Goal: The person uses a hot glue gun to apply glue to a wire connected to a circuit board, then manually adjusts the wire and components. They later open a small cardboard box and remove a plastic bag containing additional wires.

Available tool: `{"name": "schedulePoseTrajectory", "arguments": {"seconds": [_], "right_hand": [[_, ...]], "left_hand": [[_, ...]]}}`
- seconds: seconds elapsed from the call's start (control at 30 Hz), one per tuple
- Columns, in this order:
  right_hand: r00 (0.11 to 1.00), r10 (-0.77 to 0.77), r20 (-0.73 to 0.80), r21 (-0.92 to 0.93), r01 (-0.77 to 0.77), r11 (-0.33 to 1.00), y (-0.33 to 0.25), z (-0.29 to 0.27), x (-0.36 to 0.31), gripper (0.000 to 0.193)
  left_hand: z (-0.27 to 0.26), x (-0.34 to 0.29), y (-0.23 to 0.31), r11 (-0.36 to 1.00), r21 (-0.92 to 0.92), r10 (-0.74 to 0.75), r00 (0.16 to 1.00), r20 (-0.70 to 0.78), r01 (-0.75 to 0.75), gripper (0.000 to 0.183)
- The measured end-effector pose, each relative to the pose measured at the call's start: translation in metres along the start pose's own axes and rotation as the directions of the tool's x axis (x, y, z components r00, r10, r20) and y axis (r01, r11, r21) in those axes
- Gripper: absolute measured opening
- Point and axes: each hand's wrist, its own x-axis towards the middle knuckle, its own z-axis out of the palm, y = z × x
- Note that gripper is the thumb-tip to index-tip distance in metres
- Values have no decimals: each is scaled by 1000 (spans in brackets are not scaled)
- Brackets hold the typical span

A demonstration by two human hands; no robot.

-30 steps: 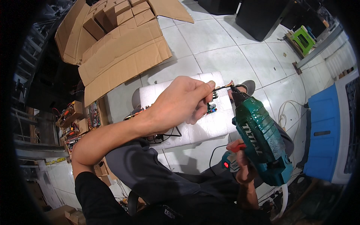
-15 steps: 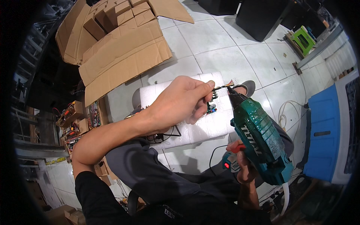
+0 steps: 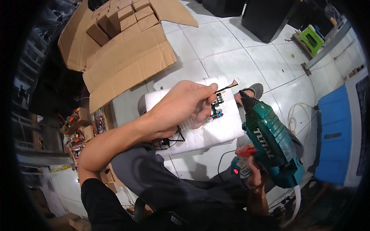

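Between the thumb and fingers of my left hand [image 3: 192, 102] is a thin wire cable [image 3: 227, 87], with coloured strands that fan into a small white plug at its far end. My right hand [image 3: 254, 167] grips a teal glue gun [image 3: 271, 134] with a red trigger; a white glue stick runs out of its rear. The gun's dark nozzle points up and left, a short way from the plug and apart from it. Below my left hand lies a green circuit board [image 3: 216, 109], partly hidden by the fingers, on a white foam block [image 3: 192, 140].
A big open cardboard box [image 3: 131, 65] with small boxes inside stands at the far left. Circuit parts in cartons [image 3: 79, 123] lie at left. To the right are a blue plastic bin [image 3: 333, 134] and a green stool [image 3: 311, 39]. Black cabinets [image 3: 266, 21] stand at the back.
The glue gun has shifted slightly right, and its nozzle has moved off the cable. The wire end is now tilted more upward in my left hand.
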Motion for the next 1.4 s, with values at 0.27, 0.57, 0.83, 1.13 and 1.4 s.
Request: {"name": "schedulePoseTrajectory", "arguments": {"seconds": [0.27, 0.57, 0.83, 1.13, 1.4], "right_hand": [[961, 239, 137, 364, -273, 891, -18, -5, 1, 63], [969, 223, -103, 626, -111, 772, -32, -90, -7, 54], [743, 84, -664, 323, 184, 928, -66, -274, -104, 52], [594, 441, -672, 547, -2, 837, 73, -394, -143, 36], [564, 598, -569, 581, -240, 778, 204, -419, -121, 40]], "left_hand": [[-5, -5, 7, 999, -40, -22, 1000, 4, 22, 37], [-27, -4, -9, 993, 4, 117, 956, -270, -121, 17], [-14, -8, 1, 962, -49, 251, 944, -214, -267, 20], [-50, -13, 6, 945, 22, 321, 911, -260, -326, 21], [-75, -17, 8, 942, 140, 335, 880, -337, -306, 20]]}}
